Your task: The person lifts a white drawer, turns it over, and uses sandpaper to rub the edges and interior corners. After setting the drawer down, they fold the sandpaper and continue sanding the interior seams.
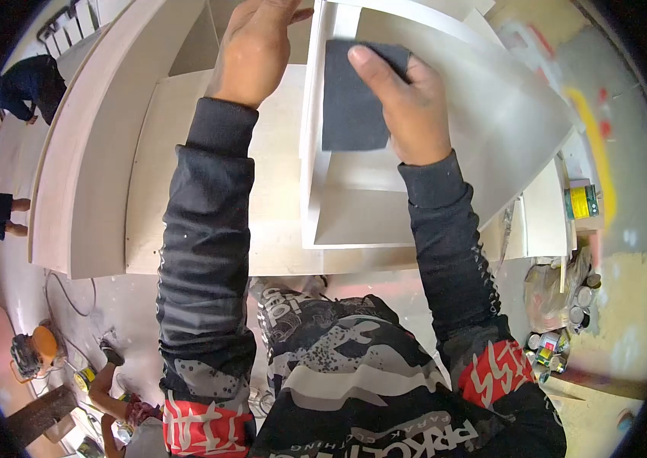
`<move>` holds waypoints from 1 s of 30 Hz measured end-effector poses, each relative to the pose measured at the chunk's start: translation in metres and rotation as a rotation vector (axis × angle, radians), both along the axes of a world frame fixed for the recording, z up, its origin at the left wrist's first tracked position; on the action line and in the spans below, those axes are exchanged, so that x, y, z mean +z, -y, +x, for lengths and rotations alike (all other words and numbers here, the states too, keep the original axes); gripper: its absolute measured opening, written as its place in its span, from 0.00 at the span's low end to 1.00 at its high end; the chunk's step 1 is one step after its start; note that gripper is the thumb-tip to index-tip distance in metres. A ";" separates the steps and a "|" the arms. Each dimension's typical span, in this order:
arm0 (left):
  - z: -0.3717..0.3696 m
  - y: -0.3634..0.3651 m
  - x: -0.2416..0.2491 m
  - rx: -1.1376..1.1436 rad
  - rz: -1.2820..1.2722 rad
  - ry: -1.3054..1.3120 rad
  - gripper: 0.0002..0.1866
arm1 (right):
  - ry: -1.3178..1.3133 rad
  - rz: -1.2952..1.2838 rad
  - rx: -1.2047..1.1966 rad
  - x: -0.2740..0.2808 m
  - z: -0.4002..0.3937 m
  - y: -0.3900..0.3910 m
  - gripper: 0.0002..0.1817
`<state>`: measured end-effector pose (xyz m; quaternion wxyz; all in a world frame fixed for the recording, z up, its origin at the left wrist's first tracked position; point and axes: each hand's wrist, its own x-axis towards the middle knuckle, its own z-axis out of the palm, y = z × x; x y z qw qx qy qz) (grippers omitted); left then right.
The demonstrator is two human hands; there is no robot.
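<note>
In my right hand (419, 107) is a dark grey sheet of sandpaper (354, 103), the thumb pressed on its upper face. The sheet lies over the front edge of a white open cabinet box (309, 195). My left hand (256, 57) is to the left of that box, near its far end. Its fingers run to the top edge of the view and are mostly hidden. Underneath is a pale wooden panel (209, 172), with a raised side board (98, 153) along its left.
Paint cans (548, 351) and a plastic bag (545, 286) stand on the floor at right. A green and yellow can (580, 201) is beside the cabinet. An orange machine (43, 345) with a cable sits lower left. Other people (33, 84) are along the left side.
</note>
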<state>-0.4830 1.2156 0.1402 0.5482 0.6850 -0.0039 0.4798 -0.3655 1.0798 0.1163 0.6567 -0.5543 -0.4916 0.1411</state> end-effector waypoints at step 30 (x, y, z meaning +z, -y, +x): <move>0.009 -0.009 -0.004 -0.009 -0.042 0.031 0.33 | -0.137 -0.087 0.018 0.021 0.016 -0.014 0.20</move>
